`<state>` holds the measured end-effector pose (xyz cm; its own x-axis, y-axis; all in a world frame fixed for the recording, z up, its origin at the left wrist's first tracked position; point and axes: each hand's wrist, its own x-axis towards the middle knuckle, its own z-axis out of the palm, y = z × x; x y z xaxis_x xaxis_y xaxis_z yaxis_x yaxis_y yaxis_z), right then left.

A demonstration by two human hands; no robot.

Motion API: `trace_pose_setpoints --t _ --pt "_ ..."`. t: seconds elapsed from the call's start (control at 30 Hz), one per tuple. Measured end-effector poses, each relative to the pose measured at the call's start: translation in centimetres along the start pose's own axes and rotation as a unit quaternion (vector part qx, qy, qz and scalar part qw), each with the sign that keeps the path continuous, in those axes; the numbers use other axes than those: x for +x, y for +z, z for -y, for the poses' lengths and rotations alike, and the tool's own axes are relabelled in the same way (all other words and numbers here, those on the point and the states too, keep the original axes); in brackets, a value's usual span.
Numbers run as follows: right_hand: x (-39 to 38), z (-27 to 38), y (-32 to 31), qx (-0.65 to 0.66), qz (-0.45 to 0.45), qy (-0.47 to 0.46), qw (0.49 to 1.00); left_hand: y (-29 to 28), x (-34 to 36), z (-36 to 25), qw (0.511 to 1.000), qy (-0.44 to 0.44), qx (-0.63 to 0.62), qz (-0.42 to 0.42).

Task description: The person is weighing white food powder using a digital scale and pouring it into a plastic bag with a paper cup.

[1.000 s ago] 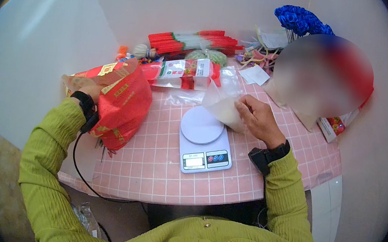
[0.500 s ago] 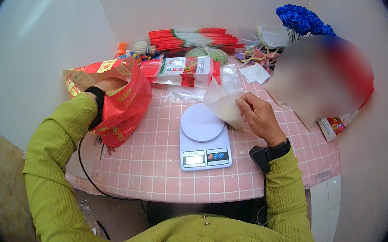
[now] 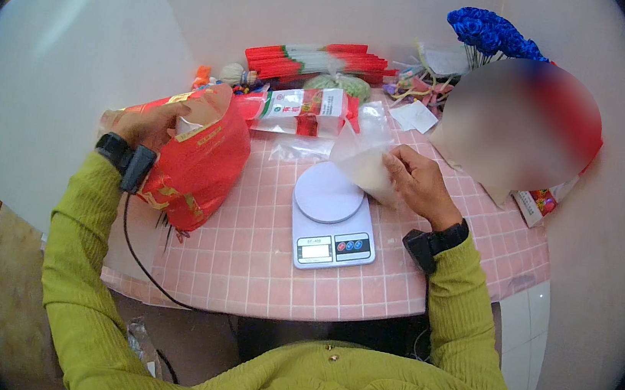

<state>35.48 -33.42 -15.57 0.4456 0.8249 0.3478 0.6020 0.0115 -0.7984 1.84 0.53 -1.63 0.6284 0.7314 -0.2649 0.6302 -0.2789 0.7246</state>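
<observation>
My left hand (image 3: 147,121) is at the mouth of a red bag (image 3: 196,170) with gold patterns, its fingers curled at a small whitish thing that I cannot make out. My right hand (image 3: 419,182) pinches the edge of a translucent plastic bag (image 3: 362,166), which has pale contents in its lower part and leans beside a white kitchen scale (image 3: 332,240). The scale's round plate (image 3: 328,191) has nothing on it.
Behind are red-and-clear printed packaging (image 3: 288,107), red-and-white sticks (image 3: 316,61), a green bagged item (image 3: 333,84), white paper (image 3: 414,116) and blue artificial roses (image 3: 485,34). A blurred area covers the right of the pink tiled tabletop (image 3: 241,279); white panels (image 3: 70,90) surround it.
My left hand has come up from inside the red bag to its mouth, so more of it shows. My right hand still holds the plastic bag, in nearly the same place.
</observation>
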Motion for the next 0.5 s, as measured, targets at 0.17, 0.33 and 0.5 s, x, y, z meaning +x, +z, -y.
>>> trace_pose_setpoints --t 0.17,0.33,0.5 --pt "0.1 0.7 0.5 0.012 -0.003 -0.005 1.0 -1.4 -5.1 -1.1 0.971 0.065 -0.219 0.072" --pt "-0.5 2.5 0.3 0.039 -0.1 -0.152 0.983 -0.2 -8.3 -4.3 0.904 0.188 -0.378 0.071" --pt "-1.0 4.2 0.7 0.011 -0.098 -0.207 0.973 3.6 -10.1 -8.0 0.876 0.224 -0.406 0.131"
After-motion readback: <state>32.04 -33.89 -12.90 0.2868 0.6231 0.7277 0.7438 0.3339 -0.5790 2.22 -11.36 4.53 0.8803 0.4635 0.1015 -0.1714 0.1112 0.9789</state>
